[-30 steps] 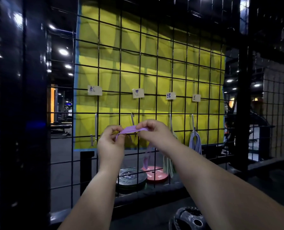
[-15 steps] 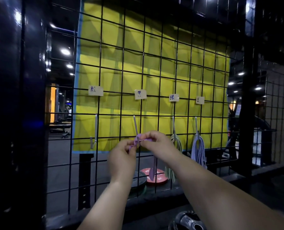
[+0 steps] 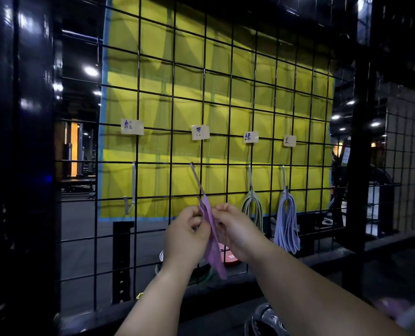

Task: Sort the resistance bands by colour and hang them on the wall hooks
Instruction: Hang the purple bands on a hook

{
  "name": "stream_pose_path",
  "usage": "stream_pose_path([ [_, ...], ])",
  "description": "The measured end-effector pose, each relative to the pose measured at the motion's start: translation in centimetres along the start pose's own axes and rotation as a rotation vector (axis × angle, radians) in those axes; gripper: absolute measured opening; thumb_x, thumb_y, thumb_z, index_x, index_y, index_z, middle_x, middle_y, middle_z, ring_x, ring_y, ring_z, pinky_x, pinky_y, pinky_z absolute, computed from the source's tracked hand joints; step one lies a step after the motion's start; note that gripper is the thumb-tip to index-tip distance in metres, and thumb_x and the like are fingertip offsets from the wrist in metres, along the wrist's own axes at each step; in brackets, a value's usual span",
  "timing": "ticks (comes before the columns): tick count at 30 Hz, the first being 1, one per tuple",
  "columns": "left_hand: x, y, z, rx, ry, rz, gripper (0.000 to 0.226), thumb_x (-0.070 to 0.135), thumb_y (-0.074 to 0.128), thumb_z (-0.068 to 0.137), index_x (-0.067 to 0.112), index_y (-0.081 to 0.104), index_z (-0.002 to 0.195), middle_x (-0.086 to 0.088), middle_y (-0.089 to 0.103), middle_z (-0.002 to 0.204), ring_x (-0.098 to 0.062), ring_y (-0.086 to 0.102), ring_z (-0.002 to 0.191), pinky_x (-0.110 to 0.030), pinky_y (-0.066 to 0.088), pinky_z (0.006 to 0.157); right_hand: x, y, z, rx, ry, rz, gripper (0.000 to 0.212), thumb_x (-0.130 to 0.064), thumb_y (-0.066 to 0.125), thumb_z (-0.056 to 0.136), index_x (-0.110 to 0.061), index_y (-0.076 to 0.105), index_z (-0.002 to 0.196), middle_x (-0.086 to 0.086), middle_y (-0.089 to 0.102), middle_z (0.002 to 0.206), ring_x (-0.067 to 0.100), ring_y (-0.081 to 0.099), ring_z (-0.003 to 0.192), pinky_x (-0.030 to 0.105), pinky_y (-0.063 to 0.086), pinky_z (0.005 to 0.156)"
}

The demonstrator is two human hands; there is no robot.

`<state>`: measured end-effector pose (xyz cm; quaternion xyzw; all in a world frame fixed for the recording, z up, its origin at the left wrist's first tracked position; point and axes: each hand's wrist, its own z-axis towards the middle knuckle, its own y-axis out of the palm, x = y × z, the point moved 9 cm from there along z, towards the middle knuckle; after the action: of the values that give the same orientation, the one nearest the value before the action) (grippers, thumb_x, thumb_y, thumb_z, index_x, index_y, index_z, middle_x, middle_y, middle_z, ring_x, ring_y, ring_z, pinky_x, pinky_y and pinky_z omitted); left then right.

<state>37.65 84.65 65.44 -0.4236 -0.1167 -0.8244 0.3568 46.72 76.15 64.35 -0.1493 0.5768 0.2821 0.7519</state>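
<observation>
A purple resistance band (image 3: 212, 243) hangs from the second metal hook (image 3: 198, 180) on the black wire grid (image 3: 230, 98). My left hand (image 3: 187, 235) and my right hand (image 3: 235, 230) pinch the band from either side just below the hook tip. Green bands (image 3: 252, 208) hang on the third hook and pale blue bands (image 3: 287, 221) on the fourth. The first hook (image 3: 131, 190) at the left is bare. A paper label (image 3: 200, 132) sits above each hook.
A yellow cloth (image 3: 262, 76) backs the grid. Weight plates, one of them red (image 3: 230, 257), lie on the floor behind the grid. A thick black post (image 3: 20, 166) stands at the left and another (image 3: 361, 166) at the right. Something purple and blurred (image 3: 393, 309) shows at the lower right.
My hands have dropped and come together; the purple band, stretched level between them before, now hangs down from the second hook. The camera has moved closer to the grid.
</observation>
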Motion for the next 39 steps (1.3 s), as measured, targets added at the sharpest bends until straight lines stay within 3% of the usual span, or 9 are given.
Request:
stream_pose_path([
  [4,0.5,-0.8,0.4,0.012,0.058,-0.034,0.033,0.046,0.049,0.083,0.019,0.066,0.077,0.003,0.069,0.073,-0.016,0.064,0.077,-0.038,0.05,0.073,0.9,0.5,-0.4,-0.077,0.039,0.064,0.018,-0.019,0.052,0.097,-0.005,0.063,0.098,0.006,0.066,0.08,0.018,0.054,0.066,0.032,0.041,0.062],
  [6,0.9,-1.5,0.6,0.059,0.08,-0.05,0.037,0.053,0.051,0.087,0.02,0.064,0.077,0.0,0.067,0.074,-0.018,0.063,0.076,-0.037,0.048,0.071,1.1,0.7,-0.7,-0.092,0.069,0.06,0.021,-0.024,0.054,0.096,-0.007,0.065,0.095,0.001,0.064,0.069,0.016,0.054,0.062,0.03,0.041,0.061],
  [9,2.2,-2.4,1.0,0.128,0.121,-0.092,0.005,0.033,0.06,0.091,0.028,0.06,0.092,0.002,0.063,0.078,-0.006,0.058,0.072,-0.022,0.045,0.066,1.3,0.9,-0.8,-0.101,0.078,0.08,0.022,-0.026,0.054,0.096,-0.005,0.064,0.096,0.005,0.066,0.074,0.018,0.059,0.068,0.032,0.046,0.069],
  [13,2.2,-1.7,1.5,0.071,0.091,-0.159,0.014,0.026,0.058,0.094,0.03,0.068,0.085,0.01,0.069,0.083,-0.007,0.063,0.081,-0.025,0.049,0.075,1.1,0.9,-1.0,-0.123,0.036,0.037,0.032,-0.031,0.047,0.099,-0.005,0.062,0.11,0.013,0.063,0.095,0.027,0.059,0.089,0.046,0.043,0.088],
  [20,0.8,-0.9,1.6,0.018,-0.029,-0.349,0.019,0.026,0.058,0.093,0.015,0.073,0.095,-0.002,0.073,0.096,-0.021,0.067,0.095,-0.041,0.053,0.09,1.2,1.2,-1.6,-0.217,0.016,0.01,0.036,-0.041,0.043,0.099,-0.015,0.065,0.111,0.0,0.07,0.091,0.015,0.065,0.084,0.034,0.049,0.083],
  [26,1.5,-1.0,1.6,0.031,0.006,-0.387,0.025,0.028,0.054,0.095,0.019,0.068,0.078,0.0,0.071,0.083,-0.008,0.063,0.075,-0.023,0.042,0.067,1.6,0.7,-0.5,-0.145,-0.006,0.027,0.024,-0.028,0.046,0.1,-0.009,0.06,0.101,-0.004,0.055,0.064,0.012,0.05,0.06,0.025,0.04,0.061],
  [32,1.0,-1.7,2.3,0.107,-0.06,-0.619,0.022,0.022,0.056,0.094,0.016,0.065,0.076,-0.001,0.062,0.075,-0.022,0.05,0.076,-0.033,0.037,0.07,0.3,0.6,0.0,-0.123,-0.08,-0.092,0.027,-0.032,0.039,0.103,-0.014,0.058,0.094,-0.005,0.048,0.055,0.009,0.04,0.051,0.024,0.034,0.055],
  [36,1.5,-1.4,2.3,0.08,-0.016,-0.616,0.023,0.02,0.054,0.095,0.012,0.062,0.075,0.003,0.06,0.068,-0.012,0.055,0.067,-0.022,0.046,0.065,1.8,0.5,0.6,-0.11,-0.087,-0.268,0.032,-0.053,0.042,0.093,-0.029,0.062,0.096,-0.013,0.054,0.057,0.009,0.049,0.057,0.041,0.044,0.076],
  [39,1.2,-1.3,2.0,0.072,0.014,-0.575,0.025,0.023,0.053,0.095,0.013,0.062,0.075,0.01,0.063,0.065,-0.004,0.058,0.064,-0.015,0.047,0.062,2.7,-0.1,0.4,-0.032,-0.097,-0.307,0.032,-0.057,0.041,0.094,-0.036,0.063,0.102,-0.01,0.067,0.09,0.014,0.061,0.087,0.047,0.047,0.096],
])
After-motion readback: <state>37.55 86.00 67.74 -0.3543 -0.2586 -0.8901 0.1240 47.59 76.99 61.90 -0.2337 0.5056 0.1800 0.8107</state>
